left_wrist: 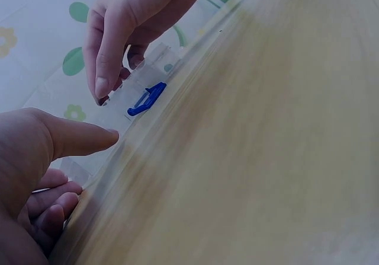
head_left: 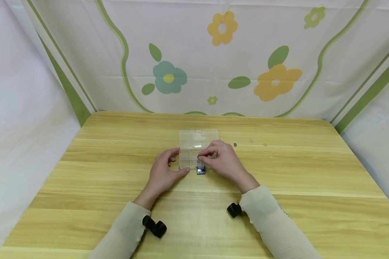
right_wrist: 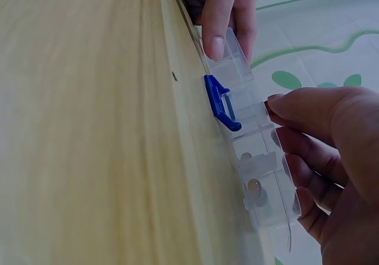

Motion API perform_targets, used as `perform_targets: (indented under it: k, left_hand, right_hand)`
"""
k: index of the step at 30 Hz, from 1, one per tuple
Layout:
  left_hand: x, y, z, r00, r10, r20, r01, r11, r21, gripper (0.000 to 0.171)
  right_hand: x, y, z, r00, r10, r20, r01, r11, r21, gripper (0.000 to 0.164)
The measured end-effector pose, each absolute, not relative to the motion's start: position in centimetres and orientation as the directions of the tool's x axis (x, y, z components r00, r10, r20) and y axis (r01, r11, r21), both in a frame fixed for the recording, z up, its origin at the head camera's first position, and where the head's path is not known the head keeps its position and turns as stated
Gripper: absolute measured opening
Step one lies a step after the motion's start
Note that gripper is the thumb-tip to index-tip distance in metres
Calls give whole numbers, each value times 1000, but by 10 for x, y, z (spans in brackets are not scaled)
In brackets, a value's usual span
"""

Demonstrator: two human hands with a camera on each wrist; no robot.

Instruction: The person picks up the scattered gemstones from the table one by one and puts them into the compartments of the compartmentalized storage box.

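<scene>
A clear plastic compartment box (head_left: 184, 158) lies on the table, its lid (head_left: 194, 138) laid back and a blue latch (head_left: 200, 170) at its front. My left hand (head_left: 163, 171) holds the box at its left end, thumb along the front edge and fingers at the side. Over the middle compartments my right hand (head_left: 223, 158) pinches a small dark piece (left_wrist: 102, 101) between thumb and forefinger; its kind is too small to tell. Through the wall, the right wrist view shows a round, clear piece (right_wrist: 254, 187) in an end compartment. The right hand's other fingers hang behind that end.
Right of the box lie a small dark green piece (head_left: 235, 144), a pale one (head_left: 251, 140) and a yellowish one (head_left: 264, 144). A tiny dark speck (right_wrist: 174, 76) is on the wooden table (head_left: 194, 223) in front. A flowered cloth (head_left: 197, 54) hangs behind.
</scene>
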State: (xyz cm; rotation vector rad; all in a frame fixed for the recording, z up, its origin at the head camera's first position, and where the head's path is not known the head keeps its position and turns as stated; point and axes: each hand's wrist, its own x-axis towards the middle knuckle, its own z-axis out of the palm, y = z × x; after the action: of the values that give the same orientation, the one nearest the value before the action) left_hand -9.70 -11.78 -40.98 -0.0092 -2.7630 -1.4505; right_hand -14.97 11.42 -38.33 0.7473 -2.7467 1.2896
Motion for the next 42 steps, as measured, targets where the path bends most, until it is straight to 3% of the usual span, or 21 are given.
perform_targets:
  k: [32, 42]
  left_hand:
    - [-97, -118, -411, -1000, -3, 20, 15, 567, 824, 75]
    - [-98, -117, -410, -1000, -10, 23, 13, 566, 825, 75]
  right_hand:
    - [-149, 113, -386, -882, -423, 209, -431, 543, -721, 6]
    - [-154, 120, -383, -906, -350, 238, -401, 527, -749, 6]
